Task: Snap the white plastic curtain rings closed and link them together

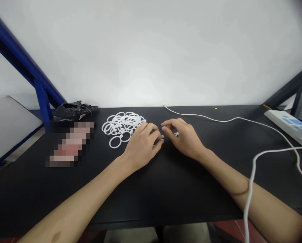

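Both hands are low over the black table, their fingertips facing each other a short gap apart. My left hand (144, 145) has its fingers curled down and pinched, with a small whitish piece at the fingertips that is too small to make out. Just beyond its knuckles is a heap of thin white plastic rings (115, 142), partly covered by that hand. My right hand (186, 138) is loosely curved, thumb and index tips slightly apart. A small white piece (176, 134) shows inside that curve; whether it is touched or lies on the table I cannot tell.
A white cable (224, 121) runs across the table's back right and loops over my right forearm. At the back left lies a crumpled black plastic bag (71, 110), with a blurred-out item (71, 143) before it. A white box (287, 125) stands far right. Blue frame bars rise left.
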A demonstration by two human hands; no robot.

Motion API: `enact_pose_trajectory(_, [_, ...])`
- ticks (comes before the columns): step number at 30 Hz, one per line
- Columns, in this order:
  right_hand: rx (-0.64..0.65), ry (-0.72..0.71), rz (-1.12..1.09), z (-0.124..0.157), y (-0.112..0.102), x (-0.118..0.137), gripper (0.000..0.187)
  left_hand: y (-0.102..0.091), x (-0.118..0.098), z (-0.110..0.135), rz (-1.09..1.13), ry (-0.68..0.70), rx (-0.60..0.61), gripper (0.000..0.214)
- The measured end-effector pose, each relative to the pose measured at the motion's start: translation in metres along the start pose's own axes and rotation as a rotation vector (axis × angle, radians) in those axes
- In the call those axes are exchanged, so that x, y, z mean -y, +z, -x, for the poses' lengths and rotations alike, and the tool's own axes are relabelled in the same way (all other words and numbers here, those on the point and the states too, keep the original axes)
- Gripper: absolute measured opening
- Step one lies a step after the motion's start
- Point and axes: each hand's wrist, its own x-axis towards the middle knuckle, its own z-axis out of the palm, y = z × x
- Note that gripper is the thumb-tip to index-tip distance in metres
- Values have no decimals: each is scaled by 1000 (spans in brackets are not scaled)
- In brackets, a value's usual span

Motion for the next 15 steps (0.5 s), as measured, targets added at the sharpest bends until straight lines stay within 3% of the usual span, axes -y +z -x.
enact_pose_trajectory(6, [96, -71, -144, 3, -2, 6, 13, 0, 2, -1, 31, -95, -76, 9])
enact_pose_trajectory(15, [164, 23, -259, 1, -1, 7, 15, 3, 7, 0, 94, -58, -111, 5])
